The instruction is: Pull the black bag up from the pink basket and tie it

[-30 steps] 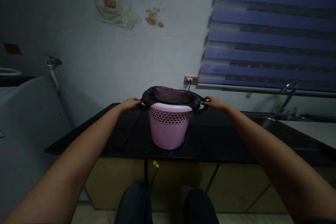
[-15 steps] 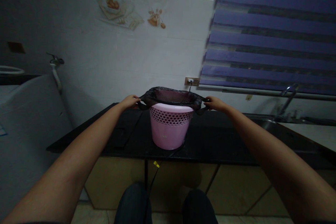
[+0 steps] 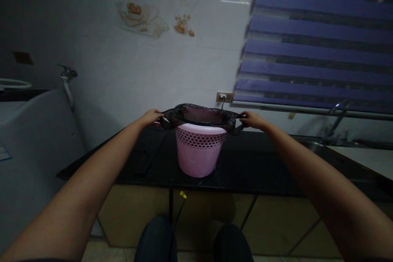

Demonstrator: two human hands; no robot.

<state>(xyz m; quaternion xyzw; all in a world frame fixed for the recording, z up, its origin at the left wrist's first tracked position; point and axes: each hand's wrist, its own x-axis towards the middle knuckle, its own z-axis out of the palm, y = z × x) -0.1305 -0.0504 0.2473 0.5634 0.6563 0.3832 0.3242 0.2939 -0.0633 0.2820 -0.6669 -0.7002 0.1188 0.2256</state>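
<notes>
A pink plastic trash bin (image 3: 199,159) with a band of holes below its rim stands upright on the black countertop. A thin black garbage bag (image 3: 181,119) lines it and folds out over the rim. My left hand (image 3: 152,117) is closed on a handle loop of the bag, left of the bin. On the right, my right hand (image 3: 252,120) pinches the opposite loop. Both loops are drawn outward from the rim, and the bag's mouth is spread wide. The lower part of the bag is hidden inside the bin.
The black countertop (image 3: 254,168) runs along a tiled wall above pale cabinets. A sink faucet (image 3: 336,120) is at the right. A plugged wall socket (image 3: 224,97) sits behind the bin. A black cable with a yellow tag (image 3: 183,195) hangs over the front edge. A washing machine (image 3: 39,151) stands left.
Both hands keep their hold on the bag's loops, with almost no movement. The whole view has shifted slightly; the bin stays in place on the counter.
</notes>
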